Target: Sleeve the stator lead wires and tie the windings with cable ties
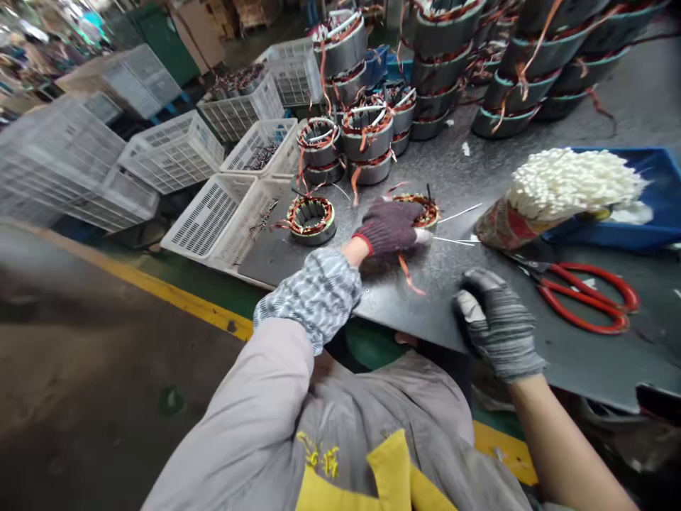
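My left hand [388, 227], in a dark purple glove, lies over the near side of a copper-wound motor stator [423, 211] on the dark metal table [579, 362]. Orange leads stick out from under that hand. Thin white strips [457, 241] lie just beyond its fingertips. My right hand [497, 323], in a grey striped glove, rests curled at the table's near edge and holds nothing. Closest to it are red-handled scissors [582, 297]. A second wound stator [311, 220] sits to the left of my left hand.
Stacks of wound stators [367, 131] rise along the table's far side. A bundle of white fibrous material [572, 184] lies on a blue tray [660, 191]. White plastic crates [234, 220] stand left of the table, above a yellow floor line [181, 298].
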`<state>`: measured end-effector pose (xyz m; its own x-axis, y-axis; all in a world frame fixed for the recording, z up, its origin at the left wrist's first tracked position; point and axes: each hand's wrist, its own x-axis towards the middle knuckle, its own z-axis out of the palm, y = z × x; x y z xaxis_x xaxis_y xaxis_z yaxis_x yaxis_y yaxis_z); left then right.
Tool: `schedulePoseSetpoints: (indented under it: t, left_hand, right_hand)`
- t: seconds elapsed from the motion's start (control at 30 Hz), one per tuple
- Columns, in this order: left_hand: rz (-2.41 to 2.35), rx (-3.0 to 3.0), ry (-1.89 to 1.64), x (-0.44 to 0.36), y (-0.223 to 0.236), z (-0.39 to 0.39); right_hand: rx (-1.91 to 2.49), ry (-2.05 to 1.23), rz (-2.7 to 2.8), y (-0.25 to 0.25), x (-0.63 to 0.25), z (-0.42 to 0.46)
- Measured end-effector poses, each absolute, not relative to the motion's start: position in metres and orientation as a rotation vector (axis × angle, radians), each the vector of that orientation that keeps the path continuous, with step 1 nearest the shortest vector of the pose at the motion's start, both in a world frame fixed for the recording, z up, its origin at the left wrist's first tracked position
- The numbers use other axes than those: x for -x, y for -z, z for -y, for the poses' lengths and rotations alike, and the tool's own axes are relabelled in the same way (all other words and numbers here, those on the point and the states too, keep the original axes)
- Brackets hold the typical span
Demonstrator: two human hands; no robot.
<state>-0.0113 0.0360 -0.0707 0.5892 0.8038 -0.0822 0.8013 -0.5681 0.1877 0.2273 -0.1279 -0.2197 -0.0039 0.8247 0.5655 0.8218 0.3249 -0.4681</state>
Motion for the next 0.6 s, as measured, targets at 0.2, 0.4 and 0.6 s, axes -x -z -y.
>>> schedulePoseSetpoints:
  t: [0.2,0.4,0.6]
  left_hand:
    - [-1.064,-2.818,0.009,0.047,0.087,0.062]
    - [-1.115,-2.876,-0.178,0.046,0.118,0.088]
    - [-0.846,-2.859,-0.536,0.083,0.125,0.092]
  right_hand:
    - [1.237,0.001,1.992,0.187,-0.189,0.119]
    - [1.654,0.053,1.460,0.188,-0.188,0.083]
    - [1.902,-0.308,1.712,0.187,-0.219,0.090]
